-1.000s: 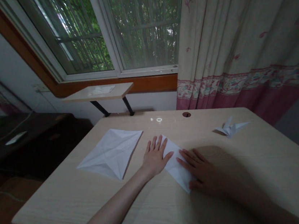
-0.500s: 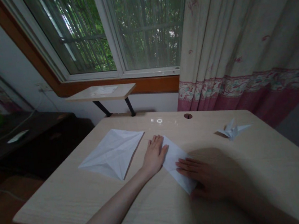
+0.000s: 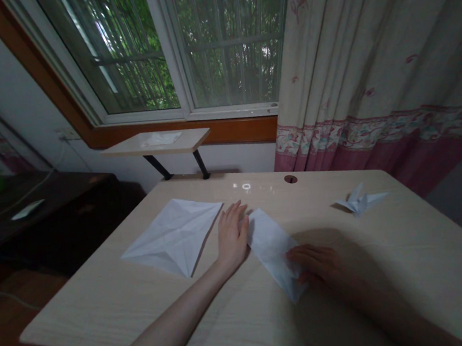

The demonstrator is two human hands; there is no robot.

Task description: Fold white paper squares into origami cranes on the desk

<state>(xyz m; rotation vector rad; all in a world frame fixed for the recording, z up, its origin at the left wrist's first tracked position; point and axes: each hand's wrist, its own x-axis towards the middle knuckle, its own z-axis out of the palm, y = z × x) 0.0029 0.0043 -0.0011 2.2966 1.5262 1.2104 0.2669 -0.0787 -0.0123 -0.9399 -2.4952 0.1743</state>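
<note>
A folded white paper [image 3: 272, 252] lay on the worktop [image 3: 105, 317], with its long point aimed toward the person. The left hand [image 3: 233, 237] stood just left of the paper, its grip open and fingers spread, flat on the worktop and touching the paper's edge. The right hand [image 3: 313, 264] lay curved over the paper's right side; whether that grip had closed on it, I cannot tell. Left of the paper lay a creased paper sheet [image 3: 174, 239]; well right of it stood a paper crane [image 3: 361, 201].

Counting up: one left hand [image 3: 233, 237], one right hand [image 3: 315, 263] — one creased paper sheet [image 3: 174, 237], one folded paper sheet [image 3: 272, 252], one paper crane [image 3: 361, 201], one counter [image 3: 105, 312].
</note>
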